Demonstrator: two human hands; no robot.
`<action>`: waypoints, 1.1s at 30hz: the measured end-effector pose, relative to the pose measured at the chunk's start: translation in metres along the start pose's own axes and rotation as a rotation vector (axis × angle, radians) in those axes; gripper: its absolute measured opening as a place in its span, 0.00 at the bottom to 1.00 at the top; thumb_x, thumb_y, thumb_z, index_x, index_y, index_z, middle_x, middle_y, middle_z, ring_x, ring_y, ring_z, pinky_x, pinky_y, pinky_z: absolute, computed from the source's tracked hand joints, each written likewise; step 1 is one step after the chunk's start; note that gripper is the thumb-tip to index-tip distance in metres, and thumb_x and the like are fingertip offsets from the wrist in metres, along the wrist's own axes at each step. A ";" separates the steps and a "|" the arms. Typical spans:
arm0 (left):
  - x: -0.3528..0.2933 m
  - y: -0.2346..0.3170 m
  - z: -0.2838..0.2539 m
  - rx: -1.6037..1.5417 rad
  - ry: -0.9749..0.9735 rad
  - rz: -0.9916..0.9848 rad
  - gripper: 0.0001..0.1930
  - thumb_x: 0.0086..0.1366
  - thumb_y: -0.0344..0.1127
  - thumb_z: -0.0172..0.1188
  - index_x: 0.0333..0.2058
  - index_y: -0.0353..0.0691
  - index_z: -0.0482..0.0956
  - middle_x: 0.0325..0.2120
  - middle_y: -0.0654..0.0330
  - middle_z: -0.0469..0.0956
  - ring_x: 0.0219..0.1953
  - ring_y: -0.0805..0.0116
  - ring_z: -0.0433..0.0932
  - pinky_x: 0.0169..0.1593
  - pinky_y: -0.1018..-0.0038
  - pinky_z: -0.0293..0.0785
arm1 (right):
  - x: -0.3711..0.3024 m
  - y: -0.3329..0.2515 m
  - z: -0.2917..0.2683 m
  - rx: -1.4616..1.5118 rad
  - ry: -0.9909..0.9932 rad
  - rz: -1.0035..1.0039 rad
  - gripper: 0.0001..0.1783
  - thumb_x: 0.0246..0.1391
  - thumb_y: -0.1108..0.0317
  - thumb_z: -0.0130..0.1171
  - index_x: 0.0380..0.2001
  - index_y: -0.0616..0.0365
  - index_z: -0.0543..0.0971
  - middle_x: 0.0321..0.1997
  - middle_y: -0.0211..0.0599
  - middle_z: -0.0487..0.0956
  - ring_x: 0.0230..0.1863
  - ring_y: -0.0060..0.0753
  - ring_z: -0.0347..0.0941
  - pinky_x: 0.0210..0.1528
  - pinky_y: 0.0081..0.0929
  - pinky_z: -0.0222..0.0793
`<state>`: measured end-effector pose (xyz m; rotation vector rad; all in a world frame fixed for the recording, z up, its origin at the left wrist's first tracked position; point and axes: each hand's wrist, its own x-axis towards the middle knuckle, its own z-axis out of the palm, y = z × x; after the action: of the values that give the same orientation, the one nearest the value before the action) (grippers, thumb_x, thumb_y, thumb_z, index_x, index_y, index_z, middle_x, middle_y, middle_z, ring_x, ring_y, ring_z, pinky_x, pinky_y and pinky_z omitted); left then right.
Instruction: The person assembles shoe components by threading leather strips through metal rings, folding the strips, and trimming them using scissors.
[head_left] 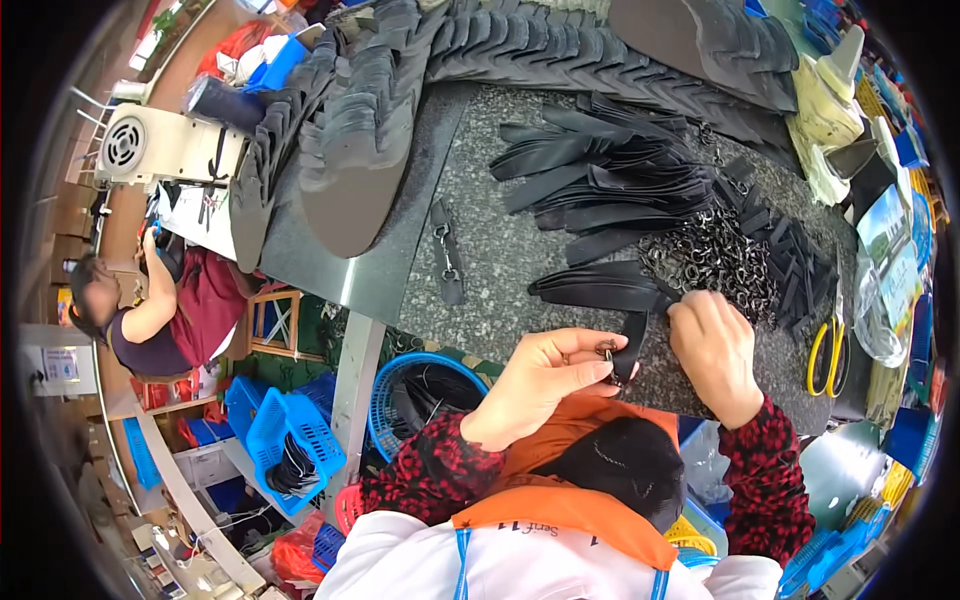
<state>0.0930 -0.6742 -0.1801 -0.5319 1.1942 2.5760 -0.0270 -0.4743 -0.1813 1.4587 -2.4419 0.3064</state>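
Note:
My left hand (545, 380) is closed, thumb and fingertips pinching a small dark metal fitting (606, 350). A short black strap (634, 340) runs beside that fitting, close to the fingertips. My right hand (715, 352) is curled, its fingertips pressed together at the end of a bundle of black straps (598, 288). What those fingers hold is hidden. Beyond it is a heap of small metal fittings (715, 258), with short black pieces (795, 265) to its right. One black strap with a metal chain link fitting (446, 252) lies apart on the left of the speckled tabletop (470, 170).
Rows of overlapping black sole-shaped pieces (360, 190) line the far and left sides. Yellow-handled scissors (828, 355) lie at the right edge. Below the table at left are blue baskets (375, 410). A person (150, 310) sits by a cream machine (165, 145).

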 end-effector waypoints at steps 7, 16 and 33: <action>-0.002 -0.001 0.004 0.209 0.051 0.133 0.14 0.65 0.21 0.55 0.49 0.29 0.76 0.39 0.54 0.81 0.45 0.67 0.81 0.48 0.75 0.80 | 0.006 -0.022 -0.007 0.640 0.301 0.335 0.14 0.39 0.86 0.62 0.31 0.60 0.75 0.30 0.39 0.78 0.31 0.43 0.76 0.34 0.32 0.72; -0.001 -0.002 0.018 0.476 0.002 0.194 0.14 0.64 0.17 0.53 0.48 0.27 0.77 0.40 0.58 0.81 0.44 0.74 0.79 0.50 0.78 0.76 | 0.017 -0.049 -0.026 0.634 0.240 0.175 0.15 0.40 0.84 0.65 0.34 0.61 0.77 0.38 0.41 0.76 0.29 0.37 0.75 0.29 0.29 0.73; 0.003 -0.002 0.022 0.431 0.166 0.458 0.11 0.61 0.17 0.59 0.43 0.29 0.79 0.34 0.57 0.82 0.36 0.74 0.81 0.41 0.78 0.79 | 0.005 -0.064 -0.015 1.994 0.019 1.018 0.10 0.57 0.77 0.60 0.40 0.63 0.71 0.33 0.32 0.77 0.30 0.15 0.74 0.26 0.14 0.73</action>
<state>0.0859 -0.6560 -0.1700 -0.4172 2.0695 2.5235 0.0287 -0.5037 -0.1631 -0.0597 -2.0750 3.3281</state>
